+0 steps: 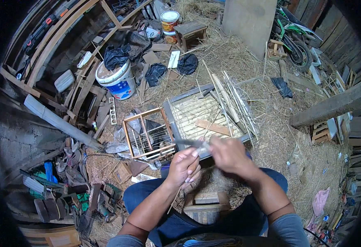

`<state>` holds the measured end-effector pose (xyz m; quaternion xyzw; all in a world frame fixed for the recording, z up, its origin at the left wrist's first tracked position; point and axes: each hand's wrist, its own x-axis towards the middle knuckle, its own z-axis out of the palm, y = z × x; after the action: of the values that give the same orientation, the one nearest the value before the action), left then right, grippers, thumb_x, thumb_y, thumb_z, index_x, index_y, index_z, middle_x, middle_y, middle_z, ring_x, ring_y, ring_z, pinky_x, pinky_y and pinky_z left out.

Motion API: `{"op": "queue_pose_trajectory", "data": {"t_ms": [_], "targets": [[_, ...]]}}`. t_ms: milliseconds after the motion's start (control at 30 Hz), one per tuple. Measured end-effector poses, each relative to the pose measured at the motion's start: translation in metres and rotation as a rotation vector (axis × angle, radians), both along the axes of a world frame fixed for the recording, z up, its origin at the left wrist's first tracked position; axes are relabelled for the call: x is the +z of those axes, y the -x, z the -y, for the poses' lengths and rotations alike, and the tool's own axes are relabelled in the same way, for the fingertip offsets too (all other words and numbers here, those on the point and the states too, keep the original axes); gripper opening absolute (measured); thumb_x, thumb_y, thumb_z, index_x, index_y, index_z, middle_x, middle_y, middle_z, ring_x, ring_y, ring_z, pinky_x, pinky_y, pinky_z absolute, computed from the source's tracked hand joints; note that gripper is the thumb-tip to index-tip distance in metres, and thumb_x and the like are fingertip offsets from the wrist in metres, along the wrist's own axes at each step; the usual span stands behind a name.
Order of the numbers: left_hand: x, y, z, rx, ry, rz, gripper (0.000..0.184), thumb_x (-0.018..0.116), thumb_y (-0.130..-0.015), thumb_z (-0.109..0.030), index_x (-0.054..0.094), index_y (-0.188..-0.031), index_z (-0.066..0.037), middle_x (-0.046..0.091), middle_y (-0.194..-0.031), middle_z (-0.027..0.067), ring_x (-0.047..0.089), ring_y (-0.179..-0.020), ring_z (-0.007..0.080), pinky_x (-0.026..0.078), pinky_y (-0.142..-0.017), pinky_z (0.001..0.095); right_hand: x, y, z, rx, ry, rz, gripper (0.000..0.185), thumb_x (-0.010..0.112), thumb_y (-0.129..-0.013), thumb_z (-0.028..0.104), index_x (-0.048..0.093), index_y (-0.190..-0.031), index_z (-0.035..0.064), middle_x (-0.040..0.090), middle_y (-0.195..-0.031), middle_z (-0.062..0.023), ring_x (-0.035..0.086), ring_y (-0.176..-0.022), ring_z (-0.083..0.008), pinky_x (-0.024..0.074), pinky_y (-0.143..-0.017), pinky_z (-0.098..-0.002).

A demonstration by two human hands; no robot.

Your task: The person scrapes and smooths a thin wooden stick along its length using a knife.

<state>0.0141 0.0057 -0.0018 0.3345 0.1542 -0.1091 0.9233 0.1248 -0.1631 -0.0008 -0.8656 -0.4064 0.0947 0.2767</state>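
Note:
My left hand [184,166] is closed around a thin bamboo stick [173,202], whose lower end slants out below the fist. My right hand [229,154], smeared by motion, grips what looks like a knife [186,142]; its dark blade points left, just above my left fingers. The blur hides where blade and stick touch. Beyond both hands lies a grey-framed panel of pale slats [192,115]. A bundle of split bamboo strips [232,103] and a flat piece of wood [212,127] rest on it.
A small wooden frame with thin bars [149,133] stands left of the panel. Farther back are a white bucket [118,84], black plastic bags [155,74] and a low stool [190,32]. A thick wooden post [332,103] juts in at right. Straw and shavings cover the floor.

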Motion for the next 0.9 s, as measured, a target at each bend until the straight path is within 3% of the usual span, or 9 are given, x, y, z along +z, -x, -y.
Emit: {"op": "queue_pose_trajectory", "data": {"t_ms": [33,300,400,467,600,667,700,800,900], "targets": [[0.002,-0.002,0.002,0.016,-0.002,-0.018,0.024,0.042,-0.106,-0.015,0.054,-0.12,0.001,0.037,-0.05,-0.0029,0.031,-0.031,0.008,0.031,-0.033,0.0238,-0.011,-0.005,0.0,-0.008,-0.181,0.104,0.027,0.05,-0.101,0.032,0.054,-0.087,0.0086,0.061,-0.058,-0.0141,0.061,-0.047,-0.0348,0.0446,-0.044,-0.0494],[0.004,0.001,0.003,0.016,-0.009,-0.041,0.042,0.042,-0.106,-0.015,0.042,-0.147,-0.005,0.037,-0.052,-0.0027,0.03,-0.033,0.0081,0.032,-0.034,0.0246,-0.018,-0.017,-0.002,-0.099,-0.215,0.129,0.028,0.051,-0.101,0.033,0.057,-0.089,0.0085,0.057,-0.052,-0.0143,0.06,-0.045,-0.0367,0.0455,-0.042,-0.0494],[0.002,0.0,0.0,-0.044,-0.02,-0.048,0.045,0.04,-0.107,-0.014,0.037,-0.151,-0.007,0.035,-0.051,-0.0031,0.03,-0.033,0.0081,0.032,-0.035,0.0241,0.001,0.004,-0.003,0.005,-0.072,0.05,0.028,0.051,-0.101,0.033,0.057,-0.088,0.0086,0.059,-0.054,-0.0142,0.061,-0.047,-0.0379,0.0469,-0.044,-0.0484],[0.004,0.001,0.004,0.01,-0.033,-0.092,0.045,0.04,-0.107,-0.014,0.037,-0.151,-0.006,0.034,-0.05,-0.0034,0.029,-0.032,0.0081,0.031,-0.034,0.024,-0.011,0.003,-0.004,0.05,-0.219,0.102,0.029,0.048,-0.102,0.032,0.057,-0.088,0.0088,0.059,-0.054,-0.0122,0.061,-0.047,-0.0356,0.0474,-0.045,-0.0458],[0.002,0.003,0.004,-0.072,0.019,0.013,0.046,0.04,-0.107,-0.016,0.035,-0.152,-0.007,0.034,-0.049,-0.0033,0.029,-0.032,0.0083,0.031,-0.034,0.0238,0.004,-0.019,0.002,-0.146,-0.17,0.069,0.027,0.046,-0.103,0.029,0.059,-0.092,0.0082,0.06,-0.054,-0.0113,0.063,-0.048,-0.0315,0.0479,-0.044,-0.0425],[-0.002,0.002,0.002,-0.054,0.024,-0.021,0.047,0.04,-0.107,-0.015,0.033,-0.153,-0.007,0.034,-0.05,-0.0032,0.029,-0.033,0.0082,0.031,-0.034,0.0243,0.007,0.003,-0.001,0.02,0.014,-0.072,0.026,0.049,-0.101,0.03,0.059,-0.092,0.0078,0.063,-0.057,-0.0134,0.064,-0.05,-0.0339,0.0487,-0.046,-0.0453],[0.003,0.001,0.004,-0.006,-0.014,-0.052,0.048,0.041,-0.107,-0.016,0.032,-0.154,-0.008,0.035,-0.05,-0.003,0.029,-0.033,0.0082,0.031,-0.035,0.0249,0.004,0.012,-0.001,0.041,-0.127,-0.009,0.026,0.051,-0.1,0.031,0.057,-0.09,0.0075,0.063,-0.059,-0.0157,0.064,-0.053,-0.0365,0.0486,-0.048,-0.049],[-0.002,0.002,0.005,-0.046,-0.124,0.002,0.05,0.041,-0.107,-0.016,0.031,-0.154,-0.007,0.035,-0.05,-0.0029,0.03,-0.034,0.0081,0.032,-0.035,0.0251,0.008,0.009,0.002,0.043,-0.173,-0.069,0.024,0.054,-0.098,0.028,0.056,-0.088,0.0064,0.06,-0.06,-0.0182,0.061,-0.053,-0.0408,0.0451,-0.05,-0.0512],[-0.003,-0.002,0.002,-0.044,-0.081,-0.015,0.05,0.042,-0.107,-0.017,0.03,-0.154,-0.007,0.035,-0.05,-0.003,0.03,-0.034,0.0079,0.033,-0.036,0.0246,0.004,0.002,0.003,0.038,-0.138,-0.014,0.026,0.052,-0.099,0.031,0.057,-0.09,0.0072,0.063,-0.06,-0.0169,0.065,-0.055,-0.0389,0.049,-0.05,-0.0508]]}}
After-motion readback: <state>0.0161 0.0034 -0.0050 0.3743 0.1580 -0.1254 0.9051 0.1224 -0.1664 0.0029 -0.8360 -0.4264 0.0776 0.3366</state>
